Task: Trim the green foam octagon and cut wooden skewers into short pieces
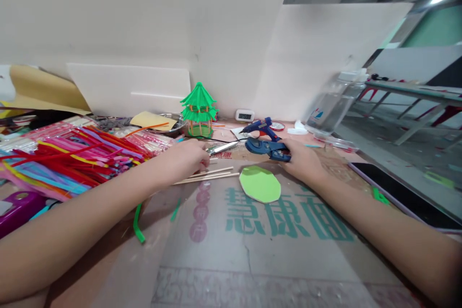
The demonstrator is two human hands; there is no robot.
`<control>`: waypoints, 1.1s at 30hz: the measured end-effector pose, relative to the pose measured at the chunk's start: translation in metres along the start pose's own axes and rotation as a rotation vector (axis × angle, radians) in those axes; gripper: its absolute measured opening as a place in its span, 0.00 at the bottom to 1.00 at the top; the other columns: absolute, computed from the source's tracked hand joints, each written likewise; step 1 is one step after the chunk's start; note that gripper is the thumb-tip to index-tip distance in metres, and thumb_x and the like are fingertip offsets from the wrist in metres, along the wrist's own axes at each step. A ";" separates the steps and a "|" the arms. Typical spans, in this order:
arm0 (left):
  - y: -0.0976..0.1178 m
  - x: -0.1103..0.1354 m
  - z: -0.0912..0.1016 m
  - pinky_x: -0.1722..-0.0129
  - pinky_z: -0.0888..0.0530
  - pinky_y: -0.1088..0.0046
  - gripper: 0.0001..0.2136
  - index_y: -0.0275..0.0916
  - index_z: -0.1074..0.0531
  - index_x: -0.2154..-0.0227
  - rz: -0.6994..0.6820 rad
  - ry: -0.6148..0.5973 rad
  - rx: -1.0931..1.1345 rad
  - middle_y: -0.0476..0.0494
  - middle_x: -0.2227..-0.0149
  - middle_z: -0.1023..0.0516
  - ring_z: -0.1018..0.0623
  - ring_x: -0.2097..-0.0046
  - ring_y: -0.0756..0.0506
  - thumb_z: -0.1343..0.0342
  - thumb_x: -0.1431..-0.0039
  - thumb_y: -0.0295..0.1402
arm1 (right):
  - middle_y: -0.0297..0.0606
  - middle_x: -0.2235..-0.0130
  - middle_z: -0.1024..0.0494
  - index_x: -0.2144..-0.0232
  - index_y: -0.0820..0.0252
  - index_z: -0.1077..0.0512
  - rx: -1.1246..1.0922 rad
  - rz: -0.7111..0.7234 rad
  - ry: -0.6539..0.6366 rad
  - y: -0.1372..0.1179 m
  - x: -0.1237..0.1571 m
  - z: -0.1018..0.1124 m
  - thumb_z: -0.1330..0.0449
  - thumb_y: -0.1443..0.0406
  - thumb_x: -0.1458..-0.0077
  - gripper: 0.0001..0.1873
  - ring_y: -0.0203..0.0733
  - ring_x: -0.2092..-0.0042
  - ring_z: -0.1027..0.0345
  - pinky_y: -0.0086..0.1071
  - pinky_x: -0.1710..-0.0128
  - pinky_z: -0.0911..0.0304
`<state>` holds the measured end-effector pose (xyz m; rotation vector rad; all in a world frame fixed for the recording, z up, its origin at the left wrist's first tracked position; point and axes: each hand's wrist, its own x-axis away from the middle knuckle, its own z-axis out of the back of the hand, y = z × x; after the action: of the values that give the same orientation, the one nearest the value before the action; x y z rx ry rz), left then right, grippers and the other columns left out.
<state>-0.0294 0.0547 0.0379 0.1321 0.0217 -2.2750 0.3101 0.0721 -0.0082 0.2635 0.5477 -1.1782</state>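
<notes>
My right hand (301,160) is closed around one end of a pair of blue cutters (270,150), whose rounded head points left. My left hand (193,158) has its fingers curled beside a silver blade-like tool (224,147). Several thin wooden sticks (212,175) lie partly beneath that hand; what its fingers grip is hidden. Between the hands, a light green many-sided card (260,184) lies flat on the table. Behind them stands a small green-roofed pagoda model (199,110) on wooden posts.
A heap of coloured pipe cleaners (83,154) covers the left side. At the back are a blue glue gun (263,127), a small digital clock (244,115) and a metal bowl (176,124). A clear plastic bottle (334,103) and a phone (404,192) are on the right.
</notes>
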 end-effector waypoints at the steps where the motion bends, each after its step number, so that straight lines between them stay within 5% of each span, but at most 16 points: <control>1: 0.001 0.000 -0.002 0.63 0.34 0.71 0.09 0.43 0.21 0.73 -0.022 -0.022 -0.001 0.43 0.66 0.23 0.25 0.62 0.43 0.47 0.45 0.32 | 0.44 0.59 0.21 0.57 0.58 0.29 0.012 0.000 -0.006 0.000 0.000 0.000 0.40 0.57 0.48 0.17 0.54 0.57 0.28 0.38 0.65 0.36; 13: -0.004 0.002 0.000 0.75 0.37 0.74 0.09 0.41 0.22 0.72 0.072 -0.180 0.084 0.45 0.72 0.22 0.26 0.72 0.47 0.46 0.46 0.35 | 0.45 0.55 0.22 0.53 0.58 0.29 0.059 -0.009 -0.050 0.003 -0.001 -0.005 0.41 0.56 0.47 0.21 0.55 0.55 0.28 0.39 0.62 0.35; 17: 0.016 0.007 0.014 0.73 0.35 0.76 0.10 0.41 0.22 0.68 0.093 -0.171 0.172 0.47 0.70 0.21 0.25 0.69 0.47 0.47 0.44 0.38 | 0.43 0.55 0.22 0.52 0.56 0.29 0.054 -0.008 -0.053 0.003 -0.001 -0.004 0.40 0.57 0.48 0.21 0.54 0.55 0.27 0.38 0.63 0.35; 22: 0.065 0.028 0.044 0.73 0.32 0.79 0.14 0.42 0.24 0.63 -0.050 -0.420 0.883 0.50 0.68 0.21 0.24 0.70 0.50 0.48 0.40 0.44 | 0.44 0.54 0.22 0.51 0.57 0.30 0.060 -0.007 -0.047 0.003 0.000 -0.005 0.41 0.59 0.47 0.21 0.55 0.55 0.28 0.38 0.62 0.35; 24: 0.068 0.031 0.051 0.71 0.31 0.79 0.14 0.42 0.24 0.60 -0.079 -0.382 0.962 0.49 0.67 0.21 0.24 0.69 0.50 0.49 0.39 0.43 | 0.45 0.54 0.22 0.52 0.58 0.30 0.062 -0.012 -0.048 0.003 0.000 -0.006 0.41 0.58 0.47 0.21 0.56 0.55 0.28 0.39 0.62 0.36; 28: 0.044 0.020 0.042 0.69 0.33 0.77 0.13 0.44 0.22 0.63 0.034 -0.060 0.467 0.50 0.66 0.20 0.24 0.66 0.48 0.49 0.40 0.42 | 0.43 0.56 0.21 0.54 0.57 0.29 0.055 -0.011 -0.061 0.001 0.000 -0.004 0.41 0.57 0.47 0.19 0.53 0.57 0.28 0.37 0.64 0.36; 30: 0.029 0.012 0.029 0.70 0.35 0.75 0.11 0.44 0.21 0.64 0.101 -0.055 0.163 0.47 0.66 0.19 0.24 0.66 0.45 0.49 0.42 0.38 | 0.42 0.56 0.21 0.54 0.56 0.29 0.055 -0.010 -0.060 0.001 0.000 -0.003 0.40 0.58 0.47 0.18 0.51 0.58 0.27 0.36 0.64 0.37; 33: 0.018 0.004 0.011 0.72 0.36 0.73 0.12 0.43 0.21 0.67 0.114 -0.132 0.006 0.46 0.68 0.19 0.23 0.67 0.45 0.50 0.43 0.36 | 0.42 0.55 0.21 0.53 0.56 0.29 0.058 -0.006 -0.055 0.000 0.001 -0.002 0.41 0.59 0.47 0.18 0.51 0.58 0.28 0.36 0.64 0.37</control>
<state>-0.0190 0.0391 0.0489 -0.0141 -0.0605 -2.1653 0.3101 0.0728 -0.0107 0.2783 0.4672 -1.2053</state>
